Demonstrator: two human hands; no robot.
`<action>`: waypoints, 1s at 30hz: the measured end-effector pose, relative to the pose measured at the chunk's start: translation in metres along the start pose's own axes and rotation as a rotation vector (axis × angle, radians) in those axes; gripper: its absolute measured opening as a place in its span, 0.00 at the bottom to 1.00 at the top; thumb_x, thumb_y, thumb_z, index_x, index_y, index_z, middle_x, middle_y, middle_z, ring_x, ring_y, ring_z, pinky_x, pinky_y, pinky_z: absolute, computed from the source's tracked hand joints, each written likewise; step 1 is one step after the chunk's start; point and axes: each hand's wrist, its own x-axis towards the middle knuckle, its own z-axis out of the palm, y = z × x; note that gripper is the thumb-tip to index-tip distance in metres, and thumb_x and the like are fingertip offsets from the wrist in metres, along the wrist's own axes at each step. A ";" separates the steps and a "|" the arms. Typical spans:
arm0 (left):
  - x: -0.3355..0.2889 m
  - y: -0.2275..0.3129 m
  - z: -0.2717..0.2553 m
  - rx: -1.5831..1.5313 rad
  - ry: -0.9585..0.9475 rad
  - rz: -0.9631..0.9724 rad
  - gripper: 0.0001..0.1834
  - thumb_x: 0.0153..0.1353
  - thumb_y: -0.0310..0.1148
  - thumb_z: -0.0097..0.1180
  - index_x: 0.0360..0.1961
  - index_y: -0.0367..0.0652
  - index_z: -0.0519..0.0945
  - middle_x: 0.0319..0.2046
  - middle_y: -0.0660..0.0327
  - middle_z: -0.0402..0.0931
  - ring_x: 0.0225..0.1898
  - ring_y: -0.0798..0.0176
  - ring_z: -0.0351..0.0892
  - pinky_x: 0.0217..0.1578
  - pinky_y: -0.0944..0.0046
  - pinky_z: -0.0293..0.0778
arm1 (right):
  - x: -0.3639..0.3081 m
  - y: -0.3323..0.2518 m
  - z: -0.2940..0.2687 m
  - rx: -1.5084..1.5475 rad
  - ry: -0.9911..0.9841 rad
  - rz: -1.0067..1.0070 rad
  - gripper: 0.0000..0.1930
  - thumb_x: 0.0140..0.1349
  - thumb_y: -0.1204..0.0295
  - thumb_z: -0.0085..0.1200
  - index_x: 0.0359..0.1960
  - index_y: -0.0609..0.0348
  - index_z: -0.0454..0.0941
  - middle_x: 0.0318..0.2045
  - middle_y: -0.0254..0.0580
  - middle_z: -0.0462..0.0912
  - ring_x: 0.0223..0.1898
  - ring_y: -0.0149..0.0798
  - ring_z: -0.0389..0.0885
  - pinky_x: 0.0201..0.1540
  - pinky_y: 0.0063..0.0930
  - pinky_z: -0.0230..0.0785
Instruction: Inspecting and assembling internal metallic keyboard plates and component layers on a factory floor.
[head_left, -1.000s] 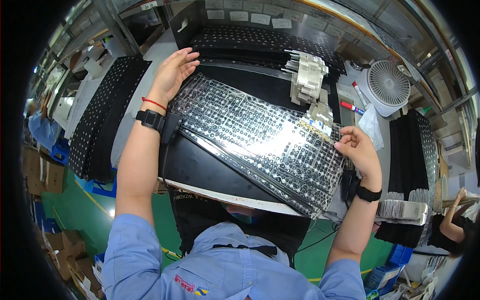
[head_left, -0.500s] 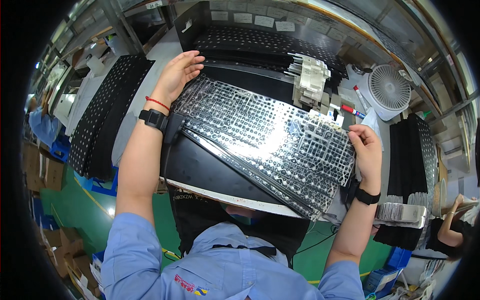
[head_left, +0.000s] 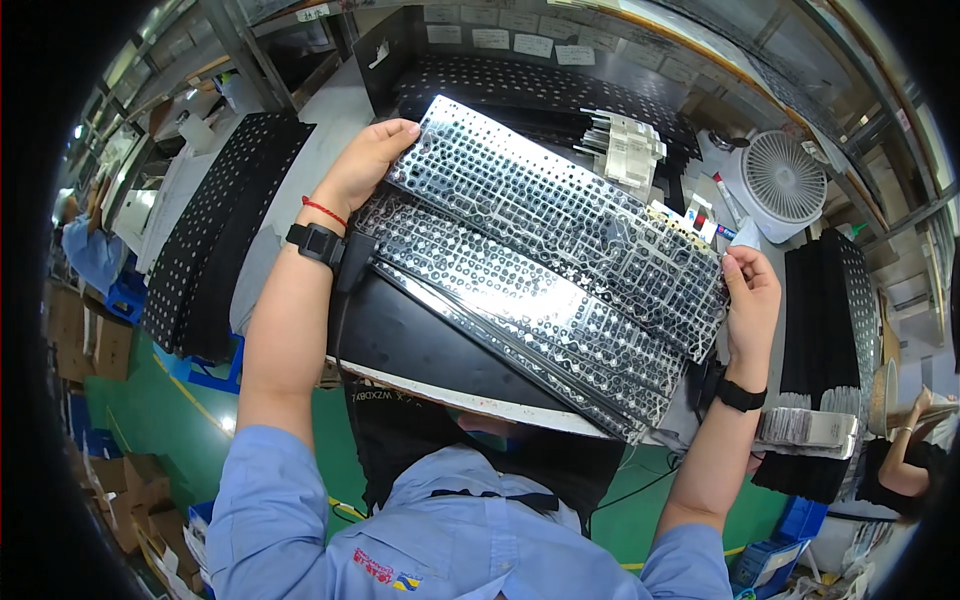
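A thin glossy rectangular sheet [head_left: 560,190], dotted with rows of small holes and dark spots, hangs tilted between my hands. At its upper left corner, my left hand [head_left: 368,162] pinches the edge between thumb and fingers. My right hand [head_left: 753,288] grips the right end, thumb on top. Beneath it lie similar perforated sheets [head_left: 500,283], partly covered, in a slanted stack above a black surface [head_left: 440,335]. Long dark strips [head_left: 500,352] show along the stack's near edge. Beside my left wrist stands a black device [head_left: 357,262] with a cable.
White packets [head_left: 628,150] are piled beyond the sheet. A white fan [head_left: 783,186] and a marker [head_left: 712,226] stand and lie at the right. Black dotted sheets [head_left: 205,235] are stacked at left, more black strips [head_left: 815,320] at right. Another person [head_left: 90,245] is at far left.
One perforated sheet has risen off the stack, held at both ends. My left hand has moved slightly right and down and closed on the corner; the stack below now shows.
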 end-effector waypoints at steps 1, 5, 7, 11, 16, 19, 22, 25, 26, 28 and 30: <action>0.001 -0.001 -0.001 -0.011 0.000 0.010 0.12 0.71 0.37 0.49 0.43 0.40 0.79 0.35 0.68 0.81 0.33 0.77 0.77 0.38 0.73 0.74 | 0.000 0.000 0.001 0.028 0.000 0.004 0.07 0.65 0.78 0.55 0.43 0.65 0.78 0.31 0.28 0.78 0.32 0.19 0.71 0.36 0.12 0.62; 0.002 -0.002 -0.010 -0.068 0.052 0.077 0.11 0.70 0.36 0.50 0.41 0.41 0.79 0.34 0.69 0.80 0.32 0.77 0.77 0.37 0.73 0.74 | -0.001 -0.004 0.006 0.192 0.040 0.079 0.07 0.67 0.74 0.53 0.44 0.63 0.77 0.28 0.25 0.77 0.27 0.16 0.68 0.29 0.11 0.57; 0.000 0.001 -0.004 -0.107 0.102 0.063 0.10 0.70 0.36 0.50 0.40 0.41 0.78 0.33 0.68 0.80 0.33 0.77 0.77 0.38 0.73 0.74 | -0.003 -0.012 0.007 0.143 0.036 0.107 0.07 0.69 0.71 0.52 0.42 0.61 0.78 0.26 0.23 0.76 0.24 0.15 0.66 0.26 0.11 0.55; 0.000 0.003 -0.001 -0.116 0.121 0.057 0.10 0.70 0.36 0.49 0.40 0.41 0.78 0.34 0.68 0.80 0.33 0.77 0.78 0.38 0.74 0.74 | -0.002 -0.006 0.000 0.092 0.010 0.111 0.08 0.69 0.68 0.51 0.38 0.59 0.79 0.23 0.21 0.74 0.21 0.15 0.63 0.23 0.12 0.53; 0.004 -0.001 -0.007 -0.119 0.109 0.051 0.10 0.70 0.36 0.49 0.39 0.41 0.78 0.34 0.67 0.81 0.34 0.76 0.78 0.39 0.73 0.74 | -0.001 -0.002 -0.001 0.137 0.013 0.105 0.09 0.69 0.67 0.51 0.34 0.58 0.79 0.22 0.20 0.73 0.20 0.14 0.62 0.22 0.12 0.52; 0.004 -0.001 -0.007 -0.112 0.117 0.052 0.10 0.70 0.36 0.49 0.38 0.42 0.78 0.34 0.67 0.81 0.34 0.76 0.78 0.39 0.73 0.73 | 0.000 -0.002 -0.001 0.150 0.018 0.105 0.09 0.70 0.67 0.51 0.34 0.57 0.79 0.21 0.20 0.73 0.20 0.14 0.62 0.22 0.11 0.52; 0.003 -0.001 -0.005 -0.102 0.131 0.050 0.10 0.70 0.36 0.49 0.38 0.43 0.78 0.33 0.68 0.80 0.33 0.77 0.77 0.38 0.74 0.73 | -0.001 -0.004 0.001 0.157 0.042 0.102 0.09 0.70 0.67 0.51 0.34 0.57 0.79 0.21 0.20 0.72 0.19 0.14 0.61 0.21 0.11 0.51; 0.005 -0.002 -0.006 -0.073 0.155 0.059 0.09 0.70 0.37 0.49 0.38 0.44 0.78 0.31 0.70 0.79 0.30 0.79 0.75 0.34 0.76 0.70 | -0.003 -0.007 0.001 0.158 0.067 0.118 0.09 0.70 0.67 0.51 0.35 0.57 0.79 0.19 0.20 0.70 0.17 0.14 0.60 0.20 0.11 0.50; 0.005 -0.003 -0.006 -0.055 0.173 0.064 0.09 0.70 0.37 0.49 0.38 0.45 0.78 0.30 0.70 0.79 0.29 0.79 0.74 0.32 0.76 0.69 | -0.003 -0.008 0.001 0.157 0.075 0.128 0.09 0.70 0.67 0.51 0.35 0.58 0.79 0.19 0.20 0.70 0.17 0.14 0.60 0.19 0.11 0.50; 0.005 -0.004 -0.010 -0.012 0.168 0.073 0.10 0.70 0.38 0.49 0.38 0.46 0.78 0.29 0.71 0.78 0.26 0.80 0.71 0.28 0.77 0.66 | -0.002 -0.007 0.000 0.186 0.120 0.080 0.10 0.70 0.66 0.51 0.36 0.59 0.78 0.19 0.21 0.70 0.16 0.15 0.60 0.18 0.11 0.49; 0.005 -0.002 -0.019 0.039 0.123 0.087 0.10 0.70 0.39 0.50 0.38 0.46 0.78 0.27 0.71 0.78 0.24 0.80 0.69 0.25 0.78 0.64 | -0.001 -0.004 -0.003 0.218 0.151 0.019 0.11 0.70 0.65 0.51 0.37 0.60 0.78 0.18 0.23 0.70 0.16 0.16 0.60 0.18 0.11 0.50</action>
